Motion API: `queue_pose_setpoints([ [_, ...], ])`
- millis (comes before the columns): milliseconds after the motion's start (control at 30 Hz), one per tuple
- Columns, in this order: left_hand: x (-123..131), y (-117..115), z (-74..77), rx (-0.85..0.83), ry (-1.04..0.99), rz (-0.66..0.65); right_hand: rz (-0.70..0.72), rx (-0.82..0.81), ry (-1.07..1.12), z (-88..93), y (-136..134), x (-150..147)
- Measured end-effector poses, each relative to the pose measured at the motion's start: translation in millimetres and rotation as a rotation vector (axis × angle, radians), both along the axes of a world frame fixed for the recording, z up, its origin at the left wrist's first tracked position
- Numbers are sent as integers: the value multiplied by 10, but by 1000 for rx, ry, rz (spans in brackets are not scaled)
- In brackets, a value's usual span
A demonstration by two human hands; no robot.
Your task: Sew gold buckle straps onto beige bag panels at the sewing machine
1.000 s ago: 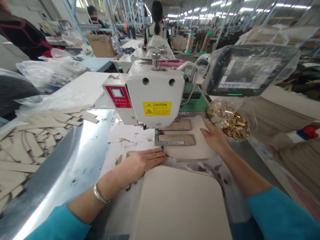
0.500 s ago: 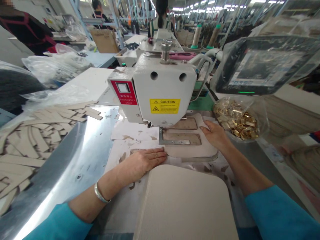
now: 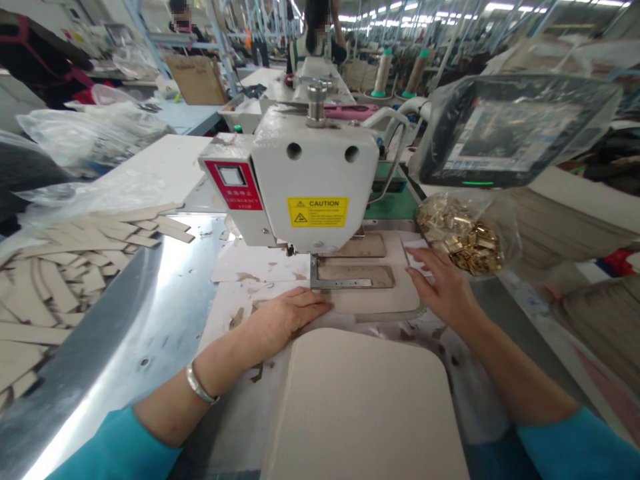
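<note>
A white sewing machine head (image 3: 310, 187) with a yellow caution label stands over a metal clamp frame (image 3: 350, 277). Under the frame lies a beige panel (image 3: 385, 300). My left hand (image 3: 285, 317) rests flat on the bed, fingers stretched toward the frame's left corner. My right hand (image 3: 445, 287) lies flat with fingers spread on the panel's right edge. A bigger beige rounded panel (image 3: 360, 407) lies nearest to me, between my arms.
A clear bag of gold metal fittings (image 3: 463, 237) sits right of the machine, below a plastic-wrapped touch screen (image 3: 505, 133). Several beige strips (image 3: 65, 267) are heaped on the shiny steel table at left. Other people work at stations behind.
My right hand has slid back from the panel's far right corner to its right edge. The beige panel has shifted slightly left under the frame. My left hand barely moved.
</note>
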State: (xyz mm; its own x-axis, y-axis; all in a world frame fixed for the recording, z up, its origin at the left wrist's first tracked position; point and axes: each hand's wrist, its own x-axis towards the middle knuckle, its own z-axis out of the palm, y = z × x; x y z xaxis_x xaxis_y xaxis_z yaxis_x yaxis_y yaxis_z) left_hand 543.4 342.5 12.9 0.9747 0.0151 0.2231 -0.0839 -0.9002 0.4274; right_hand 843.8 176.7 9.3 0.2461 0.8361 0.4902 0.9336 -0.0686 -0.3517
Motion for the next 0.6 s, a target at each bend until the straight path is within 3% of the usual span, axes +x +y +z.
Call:
queue_pose_setpoints([
  [100, 23, 16, -8, -16, 8, -4, 226, -105, 4, -8, -399, -101],
  [200, 28, 25, -8, -40, 14, 5, 243, -148, 18, -98, -646, -182],
  [367, 5, 8, -15, -7, -2, 1, 224, -117, 27, -161, -672, -221],
  [600, -37, -37, -26, 185, 65, 119, 269, -77, -6, -156, -669, -197],
])
